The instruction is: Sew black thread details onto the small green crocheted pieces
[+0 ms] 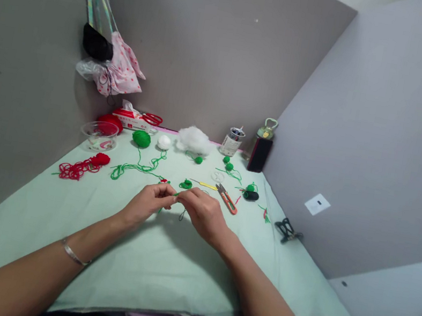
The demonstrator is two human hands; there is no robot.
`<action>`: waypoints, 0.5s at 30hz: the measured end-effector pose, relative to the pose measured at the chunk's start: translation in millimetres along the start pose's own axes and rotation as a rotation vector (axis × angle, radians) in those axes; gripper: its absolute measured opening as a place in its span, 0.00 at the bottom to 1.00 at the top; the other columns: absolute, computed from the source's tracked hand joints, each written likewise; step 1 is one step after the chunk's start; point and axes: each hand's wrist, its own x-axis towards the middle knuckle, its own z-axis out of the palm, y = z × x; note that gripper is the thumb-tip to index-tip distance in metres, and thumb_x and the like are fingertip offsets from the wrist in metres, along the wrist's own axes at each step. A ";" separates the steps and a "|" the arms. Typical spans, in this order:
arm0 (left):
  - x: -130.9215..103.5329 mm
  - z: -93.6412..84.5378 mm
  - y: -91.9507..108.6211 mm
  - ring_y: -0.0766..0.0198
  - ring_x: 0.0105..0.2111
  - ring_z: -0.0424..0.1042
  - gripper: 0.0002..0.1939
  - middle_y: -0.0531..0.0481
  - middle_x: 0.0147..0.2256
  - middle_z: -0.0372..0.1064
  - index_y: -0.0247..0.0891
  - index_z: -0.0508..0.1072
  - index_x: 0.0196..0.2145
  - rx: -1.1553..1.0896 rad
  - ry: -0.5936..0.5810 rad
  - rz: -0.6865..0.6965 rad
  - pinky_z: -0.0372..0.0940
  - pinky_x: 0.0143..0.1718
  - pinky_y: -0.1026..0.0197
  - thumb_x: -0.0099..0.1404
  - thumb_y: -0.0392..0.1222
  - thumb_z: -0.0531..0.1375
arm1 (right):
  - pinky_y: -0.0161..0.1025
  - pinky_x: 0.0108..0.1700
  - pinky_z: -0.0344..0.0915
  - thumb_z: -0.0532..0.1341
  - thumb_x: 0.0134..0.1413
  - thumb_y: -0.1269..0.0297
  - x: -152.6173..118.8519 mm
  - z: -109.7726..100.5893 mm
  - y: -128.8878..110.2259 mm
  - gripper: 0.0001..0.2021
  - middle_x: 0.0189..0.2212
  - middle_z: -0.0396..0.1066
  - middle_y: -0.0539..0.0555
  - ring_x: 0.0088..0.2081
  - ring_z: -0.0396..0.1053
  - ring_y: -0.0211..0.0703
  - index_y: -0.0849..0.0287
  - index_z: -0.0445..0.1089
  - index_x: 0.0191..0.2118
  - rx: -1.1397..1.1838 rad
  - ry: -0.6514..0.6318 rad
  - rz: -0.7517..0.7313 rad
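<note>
Above the pale green cloth, my left hand (151, 203) and my right hand (202, 210) meet at their fingertips. Both are closed in a pinch on a small piece of green yarn (176, 194), mostly hidden by the fingers. A dark thin loop (182, 215) hangs below my right hand. Just beyond the fingers lie a small red and green piece (164, 181) and a green crocheted piece (186, 183). A yellow-handled hook (206, 184) and orange thread snips (227, 199) rest to the right of them.
Red yarn (76, 169), a green ball (141, 138), a white ball (163, 142) and stuffing (193, 140) lie farther back. At the left stands a clear tub (99, 136). A can (232, 141), dark phone (259, 154), black spool (250, 195) and black clip (288, 231) are at the right.
</note>
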 end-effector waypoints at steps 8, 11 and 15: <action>9.3 -6.8 -13.5 0.66 0.27 0.64 0.14 0.55 0.25 0.65 0.37 0.72 0.30 0.001 0.164 0.022 0.58 0.31 0.63 0.57 0.50 0.67 | 0.31 0.17 0.56 0.57 0.66 0.59 13.4 -51.0 -18.5 0.07 0.27 0.75 0.49 0.16 0.62 0.31 0.55 0.65 0.39 0.960 0.171 0.346; 17.7 -17.7 -19.6 0.66 0.28 0.66 0.15 0.54 0.26 0.67 0.37 0.72 0.30 -0.090 0.250 0.038 0.62 0.33 0.62 0.55 0.50 0.68 | 0.28 0.15 0.51 0.65 0.58 0.59 9.5 -95.3 10.1 0.09 0.20 0.67 0.44 0.14 0.56 0.28 0.57 0.67 0.37 1.049 0.530 0.408; 23.7 -30.9 -21.0 0.68 0.27 0.66 0.14 0.56 0.26 0.66 0.37 0.73 0.31 -0.204 0.437 0.053 0.62 0.33 0.64 0.53 0.48 0.70 | 0.27 0.17 0.50 0.66 0.52 0.66 -23.5 -156.3 79.9 0.06 0.19 0.59 0.43 0.16 0.54 0.26 0.57 0.68 0.30 0.888 1.154 0.360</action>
